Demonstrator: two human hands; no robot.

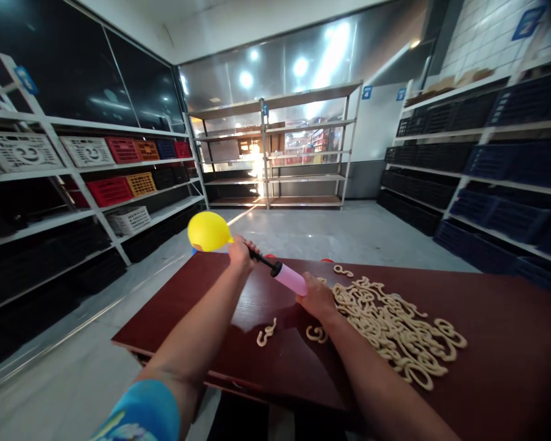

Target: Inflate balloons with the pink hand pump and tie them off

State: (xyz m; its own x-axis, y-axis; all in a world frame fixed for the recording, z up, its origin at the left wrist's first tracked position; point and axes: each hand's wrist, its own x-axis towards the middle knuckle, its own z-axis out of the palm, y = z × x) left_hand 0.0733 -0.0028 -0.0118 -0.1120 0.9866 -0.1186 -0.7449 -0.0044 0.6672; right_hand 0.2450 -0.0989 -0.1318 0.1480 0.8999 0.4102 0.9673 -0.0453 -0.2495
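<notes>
A yellow balloon [208, 231], rounded with air, hangs beyond the left edge of the table. My left hand [242, 252] is closed around its neck and the black end of a hand balloon pump [291, 278]. The black rod between the pump's end and its pink barrel is partly exposed. Around the far end of the barrel, my right hand [316, 296] is closed. My fingers hide where the balloon's neck meets the pump. Both hands are above the dark red table [202, 312].
A heap of beige curly pieces [390, 324] covers the table's right part, with a few loose pieces [267, 332] nearer me. Shelves with crates [114, 191] stand left; dark crates [505, 162] line the right. A metal rack [310, 179] stands at the back.
</notes>
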